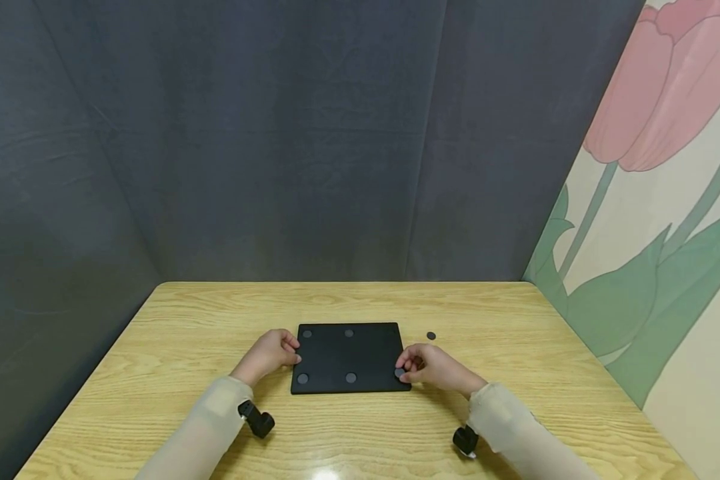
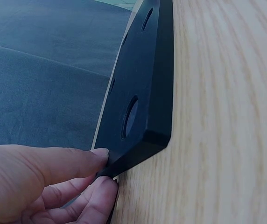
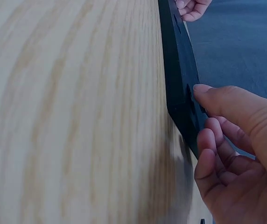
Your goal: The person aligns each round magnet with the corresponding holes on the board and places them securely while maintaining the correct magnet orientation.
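A flat black rectangular board [image 1: 360,357] lies on the wooden table, with round dark grey discs set in its top along the back and front rows. At its left edge my left hand [image 1: 274,350] pinches the board, thumb on the top face and fingers against the side, as the left wrist view [image 2: 54,186] shows. My right hand [image 1: 435,367] is over the front right corner, thumb and forefinger at a dark grey disc [image 1: 400,373]. In the right wrist view the right thumb [image 3: 217,95] touches the top near a round recess; the other fingers curl beside the edge.
Another dark grey disc [image 1: 431,336] lies loose on the table [image 1: 216,313], right of the board's back corner. A dark curtain [image 1: 288,147] hangs behind the table, and a wall with painted tulips [image 1: 648,220] stands to the right.
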The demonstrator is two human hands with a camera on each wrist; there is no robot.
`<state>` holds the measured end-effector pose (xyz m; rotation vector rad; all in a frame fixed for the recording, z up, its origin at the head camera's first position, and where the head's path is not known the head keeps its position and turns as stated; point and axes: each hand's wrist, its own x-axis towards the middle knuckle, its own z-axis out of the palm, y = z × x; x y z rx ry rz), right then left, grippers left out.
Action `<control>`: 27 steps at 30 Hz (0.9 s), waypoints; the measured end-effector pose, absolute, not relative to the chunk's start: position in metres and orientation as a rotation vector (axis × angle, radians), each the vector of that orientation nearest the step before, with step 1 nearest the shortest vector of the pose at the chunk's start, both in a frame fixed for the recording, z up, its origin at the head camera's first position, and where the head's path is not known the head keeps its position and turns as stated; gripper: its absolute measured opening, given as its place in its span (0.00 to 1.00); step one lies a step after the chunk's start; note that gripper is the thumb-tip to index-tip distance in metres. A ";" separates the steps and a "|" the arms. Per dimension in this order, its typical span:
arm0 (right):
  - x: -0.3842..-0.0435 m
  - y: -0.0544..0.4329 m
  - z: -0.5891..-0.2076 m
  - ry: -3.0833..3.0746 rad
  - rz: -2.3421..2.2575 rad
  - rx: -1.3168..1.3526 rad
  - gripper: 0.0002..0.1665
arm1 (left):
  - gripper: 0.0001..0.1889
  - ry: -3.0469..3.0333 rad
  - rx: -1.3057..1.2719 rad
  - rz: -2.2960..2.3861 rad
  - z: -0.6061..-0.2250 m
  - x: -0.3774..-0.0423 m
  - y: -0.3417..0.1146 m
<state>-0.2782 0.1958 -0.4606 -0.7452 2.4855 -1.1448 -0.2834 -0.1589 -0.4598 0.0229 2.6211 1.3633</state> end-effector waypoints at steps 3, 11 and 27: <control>-0.279 0.195 -0.462 2.487 -1.142 -0.752 0.10 | 0.11 2.622 0.022 1.361 -0.460 -0.283 -0.159; -0.281 0.196 -0.467 2.460 -1.162 -0.732 0.10 | 0.11 2.628 0.022 1.351 -0.460 -0.283 -0.158; -0.282 0.195 -0.466 2.445 -1.161 -0.710 0.10 | 0.11 2.630 0.015 1.349 -0.460 -0.283 -0.158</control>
